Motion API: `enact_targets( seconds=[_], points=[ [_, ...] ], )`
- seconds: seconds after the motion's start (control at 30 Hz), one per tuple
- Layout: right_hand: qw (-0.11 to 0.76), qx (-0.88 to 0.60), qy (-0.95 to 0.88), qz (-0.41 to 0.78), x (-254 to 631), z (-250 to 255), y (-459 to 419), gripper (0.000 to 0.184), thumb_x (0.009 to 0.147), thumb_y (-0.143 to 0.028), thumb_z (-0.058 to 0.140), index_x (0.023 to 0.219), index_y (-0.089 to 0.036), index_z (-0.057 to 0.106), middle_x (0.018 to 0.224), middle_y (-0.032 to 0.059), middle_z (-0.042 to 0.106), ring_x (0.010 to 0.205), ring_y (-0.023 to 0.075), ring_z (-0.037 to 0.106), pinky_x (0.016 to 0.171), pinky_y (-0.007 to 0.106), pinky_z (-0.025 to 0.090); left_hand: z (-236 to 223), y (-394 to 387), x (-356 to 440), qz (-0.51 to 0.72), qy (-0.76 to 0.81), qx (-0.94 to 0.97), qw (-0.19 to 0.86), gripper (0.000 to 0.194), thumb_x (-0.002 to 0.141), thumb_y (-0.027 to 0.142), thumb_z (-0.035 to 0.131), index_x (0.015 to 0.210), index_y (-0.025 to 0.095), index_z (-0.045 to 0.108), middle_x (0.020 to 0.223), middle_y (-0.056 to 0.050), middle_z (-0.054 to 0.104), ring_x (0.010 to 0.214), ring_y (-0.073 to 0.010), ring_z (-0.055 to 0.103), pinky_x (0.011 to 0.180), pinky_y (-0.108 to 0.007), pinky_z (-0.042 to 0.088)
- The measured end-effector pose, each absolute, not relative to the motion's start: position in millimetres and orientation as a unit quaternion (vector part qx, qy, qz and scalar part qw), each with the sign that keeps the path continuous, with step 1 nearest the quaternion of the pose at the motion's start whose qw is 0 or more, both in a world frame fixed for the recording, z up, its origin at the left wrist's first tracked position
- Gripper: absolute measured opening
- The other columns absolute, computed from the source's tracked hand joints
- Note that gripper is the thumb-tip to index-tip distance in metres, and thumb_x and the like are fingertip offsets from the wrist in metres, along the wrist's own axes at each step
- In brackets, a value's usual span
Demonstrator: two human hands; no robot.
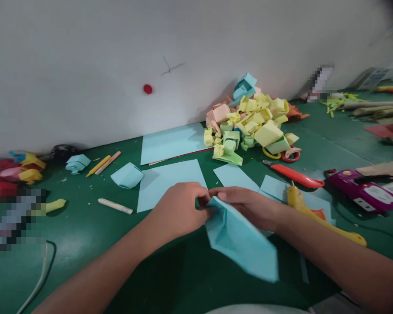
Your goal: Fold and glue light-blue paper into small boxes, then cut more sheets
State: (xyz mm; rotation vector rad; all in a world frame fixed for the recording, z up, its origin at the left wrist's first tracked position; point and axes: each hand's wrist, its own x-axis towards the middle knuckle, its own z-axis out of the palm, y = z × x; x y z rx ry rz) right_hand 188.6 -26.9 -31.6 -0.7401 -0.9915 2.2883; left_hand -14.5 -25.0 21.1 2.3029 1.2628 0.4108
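Observation:
A folded sheet of light blue paper (pixel 242 244) hangs between my two hands, its pointed lower end tilting down to the right. My left hand (pixel 181 209) pinches its upper left corner, fingers closed. Along the top edge, my right hand (pixel 249 203) grips the same paper, with the thumb on the near side and some fingers hidden behind it. Flat on the green table behind my hands lies a blue paper sheet (pixel 173 181). Left of that sheet sits a folded blue paper piece (pixel 127 175).
A pile of folded yellow, pink and green paper pieces (pixel 262 120) leans near the wall. To the right lie a red utility knife (pixel 298 175), scissors (pixel 291 154), a yellow glue gun (pixel 324 218) and a purple power strip (pixel 363 192). A white stick (pixel 115 206) lies left.

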Motion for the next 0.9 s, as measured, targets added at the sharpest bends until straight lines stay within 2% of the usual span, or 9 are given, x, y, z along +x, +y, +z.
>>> enact_targets(
  seconds=[0.17,0.3,0.37,0.5,0.6,0.67,0.8,0.9],
  points=[
    [0.264,-0.303,-0.39,0.828,188,-32,-27,0.036,0.082,-0.043,0.077,0.104,-0.016,0.075,0.08,0.0028,0.068,0.073,0.0162,0.063,0.075,0.03,0.052,19,-27,-8,0.112,0.487,0.839,0.213,0.012,0.076,0.02,0.067,0.066,0.02,0.061,0.072,0.001,0.062,0.062,-0.0152,0.054,0.053,-0.028,0.035],
    [0.266,-0.314,-0.388,0.825,187,-31,-27,0.035,0.08,-0.045,0.079,0.098,-0.016,0.075,0.077,0.0016,0.067,0.072,0.0163,0.062,0.074,0.031,0.052,20,-29,-6,0.097,0.498,0.834,0.216,0.006,0.077,0.025,0.065,0.073,0.021,0.062,0.076,0.001,0.063,0.067,-0.0166,0.055,0.055,-0.029,0.036],
    [0.272,-0.314,-0.387,0.823,187,-30,-27,0.032,0.08,-0.044,0.079,0.095,-0.016,0.074,0.077,0.002,0.067,0.076,0.0176,0.064,0.075,0.03,0.053,21,-30,-7,0.108,0.496,0.827,0.242,0.007,0.079,0.028,0.065,0.084,0.023,0.064,0.079,0.002,0.064,0.067,-0.0163,0.056,0.055,-0.028,0.037],
    [0.281,-0.294,-0.352,0.843,189,-27,-27,0.027,0.084,-0.039,0.074,0.097,-0.016,0.074,0.078,0.0037,0.071,0.075,0.0186,0.067,0.075,0.03,0.054,25,-28,-15,0.162,0.457,0.816,0.314,0.028,0.087,0.032,0.062,0.115,0.027,0.059,0.091,0.002,0.065,0.063,-0.0137,0.055,0.054,-0.026,0.041],
    [0.28,-0.272,-0.317,0.864,191,-26,-27,0.025,0.088,-0.038,0.068,0.101,-0.018,0.075,0.085,0.0054,0.074,0.08,0.0201,0.069,0.08,0.032,0.055,27,-20,-27,0.198,0.364,0.843,0.343,0.045,0.09,0.031,0.062,0.134,0.029,0.051,0.117,-0.005,0.063,0.084,-0.0171,0.061,0.071,-0.029,0.052],
    [0.281,-0.269,-0.313,0.866,191,-28,-27,0.025,0.09,-0.038,0.066,0.102,-0.018,0.074,0.087,0.0053,0.074,0.084,0.0207,0.07,0.084,0.033,0.054,26,-14,-35,0.191,0.297,0.868,0.35,0.058,0.087,0.028,0.067,0.142,0.03,0.048,0.129,-0.008,0.058,0.098,-0.0208,0.06,0.082,-0.033,0.053],
    [0.293,-0.272,-0.339,0.852,192,-33,-25,0.025,0.089,-0.035,0.065,0.103,-0.017,0.074,0.086,0.0049,0.076,0.078,0.0191,0.07,0.079,0.032,0.054,25,-8,-39,0.162,0.226,0.885,0.375,0.07,0.083,0.02,0.069,0.148,0.031,0.046,0.13,-0.01,0.057,0.107,-0.0233,0.06,0.09,-0.036,0.054],
    [0.298,-0.282,-0.347,0.843,192,-32,-26,0.02,0.09,-0.031,0.062,0.098,-0.017,0.074,0.084,0.005,0.076,0.073,0.0187,0.069,0.075,0.032,0.055,24,-9,-36,0.159,0.199,0.891,0.377,0.064,0.085,0.019,0.07,0.145,0.032,0.051,0.129,-0.009,0.057,0.111,-0.0238,0.06,0.095,-0.037,0.053]
  ],
)
